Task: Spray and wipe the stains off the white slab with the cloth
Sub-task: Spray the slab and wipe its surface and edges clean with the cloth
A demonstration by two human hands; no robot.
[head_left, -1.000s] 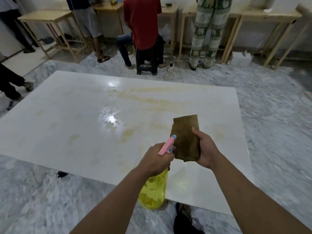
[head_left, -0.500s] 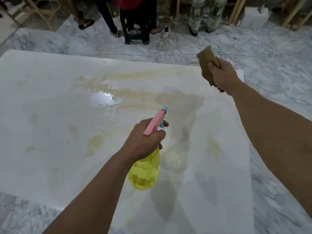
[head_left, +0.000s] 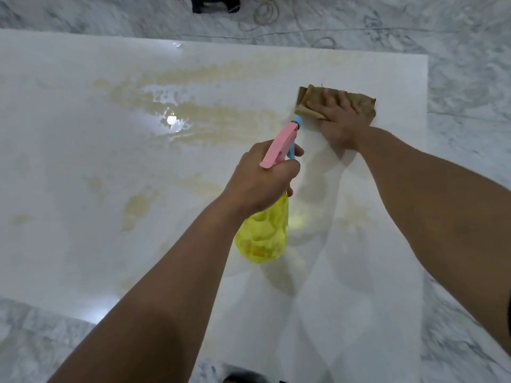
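Observation:
The white slab (head_left: 69, 150) lies flat on the floor and carries yellowish-brown stains (head_left: 215, 117) and a wet shiny patch across its far middle. My left hand (head_left: 262, 181) grips a yellow spray bottle (head_left: 262, 233) with a pink head, held above the slab, nozzle pointing towards the far right. My right hand (head_left: 340, 120) presses a folded brown cloth (head_left: 309, 102) flat on the slab near its far right corner, fingers spread over it. A smaller stain (head_left: 138, 205) sits left of the bottle.
Grey veined marble floor (head_left: 470, 78) surrounds the slab. A coiled cable (head_left: 265, 12) and a dark stool base (head_left: 215, 4) lie beyond the far edge. A dark shoe tip (head_left: 243, 378) shows at the bottom edge.
The view has tilted down and closer over the slab. My right hand has lowered the cloth from the air onto the slab's far right. The bottle stays held in my left hand.

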